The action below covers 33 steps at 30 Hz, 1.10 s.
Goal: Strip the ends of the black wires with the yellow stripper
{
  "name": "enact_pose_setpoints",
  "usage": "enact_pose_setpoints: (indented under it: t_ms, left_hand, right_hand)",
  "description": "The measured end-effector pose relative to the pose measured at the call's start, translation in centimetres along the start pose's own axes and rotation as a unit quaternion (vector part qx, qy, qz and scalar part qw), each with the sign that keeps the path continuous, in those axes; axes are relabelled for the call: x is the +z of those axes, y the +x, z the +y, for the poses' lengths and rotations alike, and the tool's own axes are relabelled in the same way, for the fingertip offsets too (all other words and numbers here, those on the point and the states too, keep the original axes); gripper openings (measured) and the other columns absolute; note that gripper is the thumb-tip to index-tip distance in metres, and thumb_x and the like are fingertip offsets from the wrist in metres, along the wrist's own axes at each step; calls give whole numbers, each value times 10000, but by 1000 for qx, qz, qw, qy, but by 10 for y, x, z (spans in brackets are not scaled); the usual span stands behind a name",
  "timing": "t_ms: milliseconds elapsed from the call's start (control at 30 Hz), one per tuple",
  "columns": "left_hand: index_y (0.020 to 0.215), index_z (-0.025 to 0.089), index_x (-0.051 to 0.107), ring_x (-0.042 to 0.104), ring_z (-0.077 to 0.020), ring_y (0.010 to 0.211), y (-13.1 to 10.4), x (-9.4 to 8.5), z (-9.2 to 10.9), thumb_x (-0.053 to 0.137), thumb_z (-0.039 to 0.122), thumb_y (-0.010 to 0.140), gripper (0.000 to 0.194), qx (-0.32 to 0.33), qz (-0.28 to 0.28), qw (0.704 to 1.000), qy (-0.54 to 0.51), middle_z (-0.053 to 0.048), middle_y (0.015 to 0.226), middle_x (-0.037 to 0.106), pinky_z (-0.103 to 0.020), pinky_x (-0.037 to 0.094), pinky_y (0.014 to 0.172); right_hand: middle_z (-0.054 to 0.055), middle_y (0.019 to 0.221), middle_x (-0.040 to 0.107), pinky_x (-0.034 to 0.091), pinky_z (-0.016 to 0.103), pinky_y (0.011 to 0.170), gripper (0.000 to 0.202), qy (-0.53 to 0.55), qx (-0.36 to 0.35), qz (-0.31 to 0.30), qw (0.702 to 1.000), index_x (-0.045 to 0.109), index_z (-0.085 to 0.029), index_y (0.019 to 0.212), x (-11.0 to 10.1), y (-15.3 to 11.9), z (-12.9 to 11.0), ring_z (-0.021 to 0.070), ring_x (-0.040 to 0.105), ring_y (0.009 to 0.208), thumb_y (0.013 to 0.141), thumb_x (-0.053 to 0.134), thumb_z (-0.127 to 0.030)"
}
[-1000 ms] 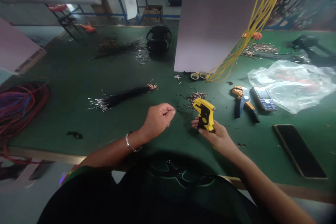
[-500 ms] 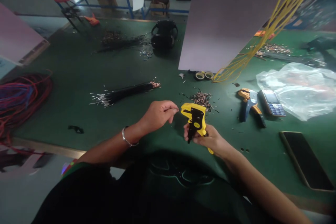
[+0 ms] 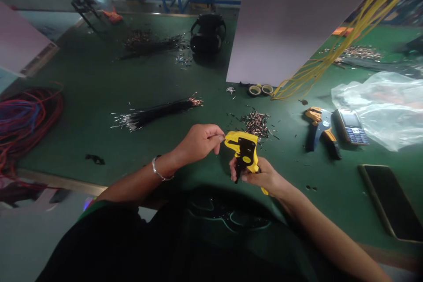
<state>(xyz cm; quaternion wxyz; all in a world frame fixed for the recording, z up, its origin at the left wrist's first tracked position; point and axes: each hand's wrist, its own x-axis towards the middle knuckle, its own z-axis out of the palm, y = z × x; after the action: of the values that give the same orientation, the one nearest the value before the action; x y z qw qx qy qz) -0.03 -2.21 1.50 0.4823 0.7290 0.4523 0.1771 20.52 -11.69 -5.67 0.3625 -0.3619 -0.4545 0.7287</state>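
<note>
With left grip (image 3: 201, 143), pinching wire (image 3: 219, 135) pointed lengthwise rightward at yellow tool (image 3: 247, 144); with right grip (image 3: 266, 175), clasping yellow tool.

Right hand (image 3: 264, 174) gripping yellow-black tool (image 3: 243, 147), green table (image 3: 158, 150)

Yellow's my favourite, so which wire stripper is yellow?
The yellow wire stripper is in the right hand; the other one, lying beside the keypad phone, is orange and dark blue.

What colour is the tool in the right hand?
The tool is yellow and black, in the head view.
</note>
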Motion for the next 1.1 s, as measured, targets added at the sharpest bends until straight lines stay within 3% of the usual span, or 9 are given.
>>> enact_pose_setpoints:
  t_ms: [400,700,1100]
  left_hand:
    - [687,175,675,489,-88,510,3,-1,-8,521,209,804,196,-2,-32,999,-36,-1,549,657,-235,379,535]
    - [702,176,675,548,-98,539,5,1,-10,528,196,793,174,-4,-39,997,-61,9,532,638,-249,430,618]
    - [688,166,668,542,-90,536,6,4,-14,524,199,792,181,-9,-49,997,-54,2,543,643,-235,423,599]
  right_hand:
    - [50,748,641,495,360,695,275,17,-8,-16,1000,633,-149,921,1,2,5,192,598,690,781,718,-370]
    - [7,652,600,476,337,604,194,92,15,9,996,602,-158,880,6,-2,15,155,555,583,795,725,-282]
    - [-39,554,496,424,286,493,257,110,12,24,994,552,-162,795,14,0,18,109,463,489,791,737,-339]
